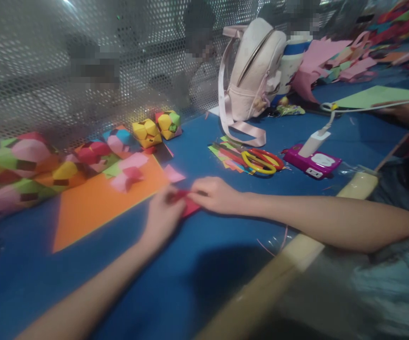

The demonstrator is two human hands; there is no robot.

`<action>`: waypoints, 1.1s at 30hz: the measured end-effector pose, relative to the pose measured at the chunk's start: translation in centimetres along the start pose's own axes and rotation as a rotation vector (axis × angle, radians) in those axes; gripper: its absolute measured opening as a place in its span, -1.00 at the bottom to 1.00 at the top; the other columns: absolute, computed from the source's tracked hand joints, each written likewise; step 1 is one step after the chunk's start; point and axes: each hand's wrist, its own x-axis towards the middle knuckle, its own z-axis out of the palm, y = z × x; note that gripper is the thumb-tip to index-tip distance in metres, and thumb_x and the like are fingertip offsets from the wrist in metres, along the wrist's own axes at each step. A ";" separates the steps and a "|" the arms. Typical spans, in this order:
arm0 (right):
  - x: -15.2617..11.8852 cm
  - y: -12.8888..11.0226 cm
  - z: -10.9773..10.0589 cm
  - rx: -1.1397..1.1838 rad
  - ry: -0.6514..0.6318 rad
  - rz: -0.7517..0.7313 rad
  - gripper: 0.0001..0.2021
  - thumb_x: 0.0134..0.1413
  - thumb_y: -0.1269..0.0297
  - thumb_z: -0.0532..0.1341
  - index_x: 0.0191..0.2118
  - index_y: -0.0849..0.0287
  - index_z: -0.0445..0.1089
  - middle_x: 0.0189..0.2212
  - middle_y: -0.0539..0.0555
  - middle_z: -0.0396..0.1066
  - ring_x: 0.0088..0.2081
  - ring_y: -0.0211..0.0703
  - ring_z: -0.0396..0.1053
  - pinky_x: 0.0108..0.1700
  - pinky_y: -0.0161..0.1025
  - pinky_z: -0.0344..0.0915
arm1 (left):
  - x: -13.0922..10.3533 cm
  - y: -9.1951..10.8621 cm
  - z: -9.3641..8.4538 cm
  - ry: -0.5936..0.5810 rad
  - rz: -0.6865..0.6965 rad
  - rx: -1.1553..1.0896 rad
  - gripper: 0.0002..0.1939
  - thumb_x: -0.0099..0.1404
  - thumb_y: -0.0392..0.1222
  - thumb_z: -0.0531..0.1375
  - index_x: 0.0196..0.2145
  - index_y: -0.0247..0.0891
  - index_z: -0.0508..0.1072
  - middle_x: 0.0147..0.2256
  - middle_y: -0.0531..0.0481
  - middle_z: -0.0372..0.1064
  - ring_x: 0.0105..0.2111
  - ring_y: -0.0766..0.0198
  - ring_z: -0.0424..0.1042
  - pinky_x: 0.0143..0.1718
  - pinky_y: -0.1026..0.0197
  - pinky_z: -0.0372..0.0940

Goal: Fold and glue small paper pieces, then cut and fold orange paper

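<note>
A small piece of red paper [191, 206] lies low over the blue table, between my two hands. My left hand [162, 208] is closed on its left side, thumb and fingers pinched together. From the right, my right hand [213, 194] pinches the upper edge of the same paper with curled fingers. Parts of the paper are hidden under the fingers, so its full shape does not show. Just beyond the hands is a scrap of pink paper [173, 174]. An orange sheet [94, 208] lies left of my left hand, with a pink folded piece [128, 175] on it.
Folded paper balls [146, 132] line the perforated metal screen [133, 56]. Scissors [261, 162] rest on paper strips beside a purple power adapter [312, 161]. A pale backpack [254, 75] stands behind them. At right, another person's hand [398, 113] is near a green sheet [374, 97].
</note>
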 end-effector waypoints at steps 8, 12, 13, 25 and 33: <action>1.0 1.2 -1.7 0.249 0.111 0.235 -0.78 0.13 0.26 0.12 -0.49 0.22 0.32 -0.54 -0.03 0.32 -0.46 -0.31 0.21 -0.37 -0.33 0.11 | -0.7 1.7 0.0 -0.018 0.010 -0.128 -0.74 0.10 -0.07 0.23 -0.27 -0.22 0.37 -0.32 0.03 0.39 -0.36 0.26 0.38 -0.26 0.19 0.27; 1.7 3.5 -2.8 0.264 0.229 0.413 -0.76 0.07 0.24 0.14 -0.56 0.20 0.27 -0.59 -0.06 0.26 -0.49 -0.31 0.18 -0.40 -0.31 0.09 | -0.4 1.0 -0.7 0.059 0.034 -0.147 -0.80 0.18 -0.06 0.20 -0.29 -0.21 0.37 -0.37 0.05 0.36 -0.37 0.28 0.37 -0.24 0.18 0.27; 1.8 4.0 -2.9 0.269 0.246 0.438 -0.76 0.05 0.24 0.14 -0.57 0.20 0.26 -0.60 -0.06 0.25 -0.49 -0.31 0.17 -0.40 -0.31 0.09 | -0.2 0.6 -0.9 0.080 0.028 -0.124 -0.81 0.18 -0.07 0.20 -0.29 -0.20 0.37 -0.40 0.06 0.35 -0.40 0.28 0.36 -0.27 0.19 0.27; 2.4 5.3 -2.3 0.305 0.239 0.393 -0.76 0.04 0.25 0.14 -0.59 0.20 0.26 -0.58 -0.06 0.28 -0.46 -0.29 0.22 -0.34 -0.30 0.10 | 3.1 -1.6 -3.1 0.217 0.030 0.132 -0.82 0.06 -0.16 0.18 -0.34 -0.23 0.36 -0.46 0.07 0.29 -0.46 0.28 0.30 -0.43 0.25 0.21; 2.9 5.1 -2.6 0.311 0.204 0.383 -0.75 0.04 0.28 0.17 -0.60 0.21 0.27 -0.59 -0.06 0.29 -0.47 -0.30 0.21 -0.37 -0.31 0.07 | 3.4 -1.8 -3.3 0.210 0.026 0.205 -0.80 0.06 -0.12 0.15 -0.35 -0.25 0.36 -0.52 0.10 0.27 -0.52 0.31 0.28 -0.46 0.27 0.18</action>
